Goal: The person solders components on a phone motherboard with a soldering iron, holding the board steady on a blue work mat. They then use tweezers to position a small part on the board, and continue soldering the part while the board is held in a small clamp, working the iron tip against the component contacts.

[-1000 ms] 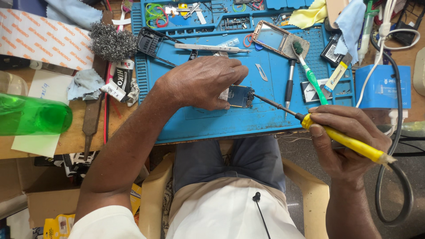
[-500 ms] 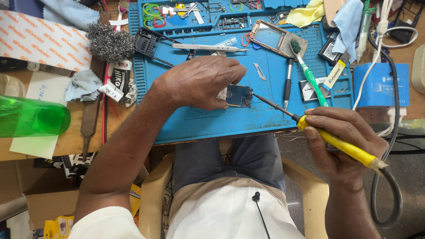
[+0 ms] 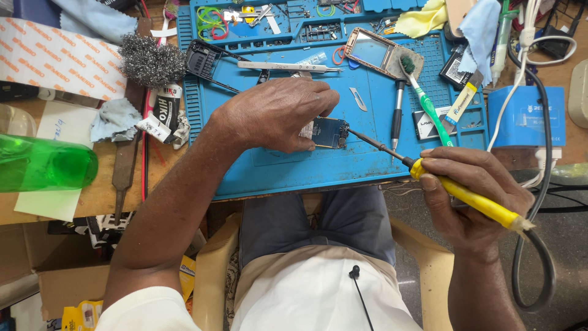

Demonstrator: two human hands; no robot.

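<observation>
My left hand (image 3: 278,113) lies on the blue work mat (image 3: 306,168) and pins down a small blue circuit board (image 3: 327,132) with its fingers. My right hand (image 3: 478,196) grips a yellow-handled soldering iron (image 3: 465,196) off the mat's front right corner. The iron's dark tip (image 3: 352,132) touches the right edge of the board. Its black cable (image 3: 539,257) loops down past my right wrist.
On the mat lie tweezers (image 3: 288,65), a phone frame (image 3: 376,52), a green toothbrush (image 3: 429,107), a black-handled tool (image 3: 397,113) and a scalpel blade (image 3: 358,99). A green bottle (image 3: 46,162), steel wool (image 3: 150,60) and a file (image 3: 122,168) sit left. A blue box (image 3: 527,116) stands right.
My right hand and the iron have shifted slightly; the tip stays at the board. My left hand holds the board in the same place.
</observation>
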